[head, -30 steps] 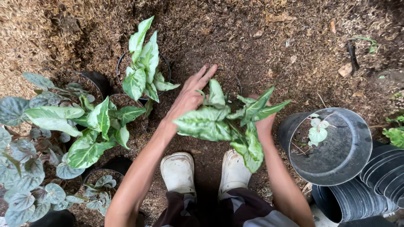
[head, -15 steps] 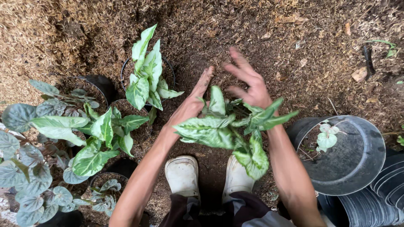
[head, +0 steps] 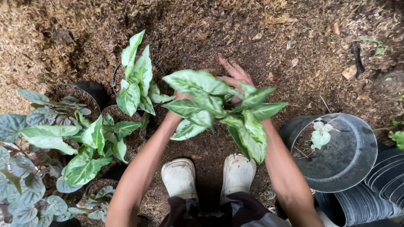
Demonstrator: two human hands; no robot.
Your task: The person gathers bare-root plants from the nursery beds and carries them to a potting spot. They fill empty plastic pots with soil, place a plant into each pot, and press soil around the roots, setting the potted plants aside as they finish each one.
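A small plant with green-and-white variegated leaves (head: 198, 82) is between my two hands, above a mound of brown potting mix (head: 202, 25). My left hand (head: 182, 97) reaches in from the left and is mostly hidden under the leaves. At the plant's far side my right hand (head: 234, 75) shows outstretched fingers cupping it. The plant's base and roots are hidden by the foliage. My white shoes (head: 181, 178) stand just below.
A similar potted plant (head: 136, 80) stands in a black pot to the left. More potted plants (head: 88, 143) with variegated and dark round leaves crowd the left edge. On the right, an empty black pot (head: 349, 155) lies tilted beside a stack of black pots (head: 378, 189).
Both hands have closed in around the variegated plant. Its leaves now sit higher and look larger than a second ago. The right hand has come out from beneath the leaves.
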